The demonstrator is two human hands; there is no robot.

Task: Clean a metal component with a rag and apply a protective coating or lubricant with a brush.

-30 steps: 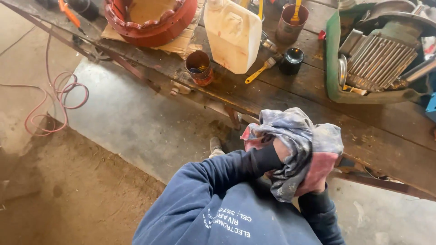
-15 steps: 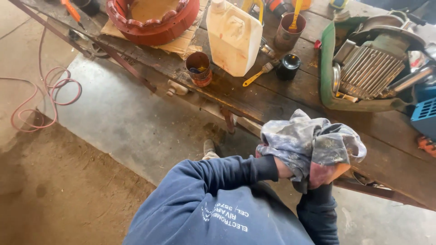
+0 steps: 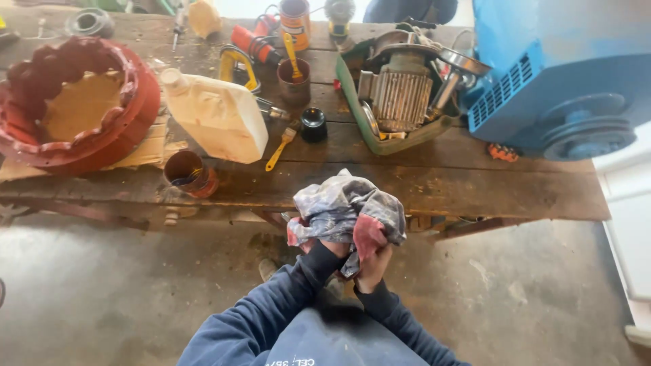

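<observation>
Both hands bunched in rag (image 3: 347, 211) — left hand (image 3: 324, 245) mostly buried under cloth, right hand (image 3: 374, 261) clamped on red fold. Rag held at near edge of worktop (image 3: 475, 193). Beyond grip: black cap (image 3: 313, 125), yellow brush (image 3: 281, 148), white jug (image 3: 218, 116); motor (image 3: 401, 95) beyond-right.

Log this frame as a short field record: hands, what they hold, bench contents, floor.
left hand: buried in the rag, gripping it
right hand: gripping the rag from below
rag: crumpled, grey with red patches, held in front of the wooden workbench
on bench: red round housing, white jug, electric motor, rusty can
floor: bare concrete
</observation>
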